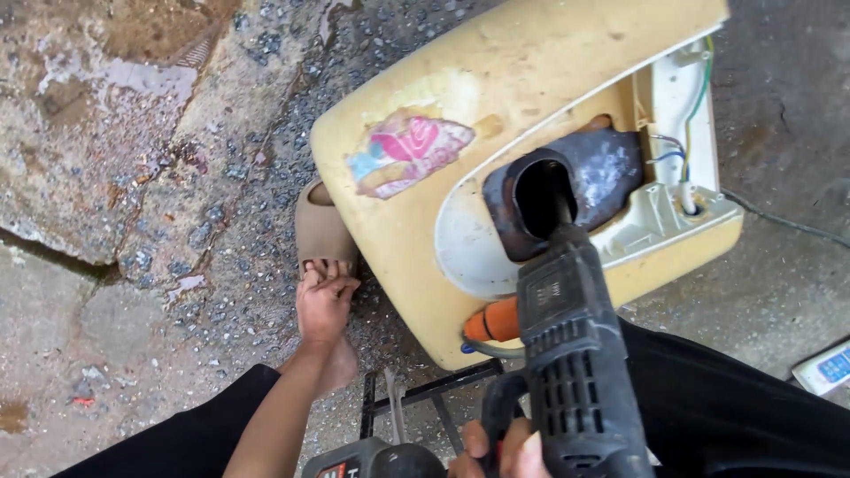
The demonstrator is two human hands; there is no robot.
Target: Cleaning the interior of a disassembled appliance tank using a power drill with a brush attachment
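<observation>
A black power drill (pixel 571 354) points away from me, its front end inside the dark grey opening (pixel 540 195) of a yellowed plastic appliance housing (pixel 496 80) that lies on the concrete. My right hand (pixel 500 451) is only partly visible at the bottom edge, with its fingers wrapped round the drill's rear grip. My left hand does not show. At the left, my bare foot (pixel 323 305) rests on the ground with its toes against a beige slide sandal (pixel 320 228) beside the housing. A pink and blue sticker (pixel 407 150) is on the housing's top.
Green, blue and white wires (pixel 691 115) run inside the housing's open white part. An orange handle (pixel 491 323) pokes out under its near edge. A black metal frame (pixel 425 398), a red-and-black tool (pixel 354 462), a white device (pixel 823 367) and a cable (pixel 784 221) lie around.
</observation>
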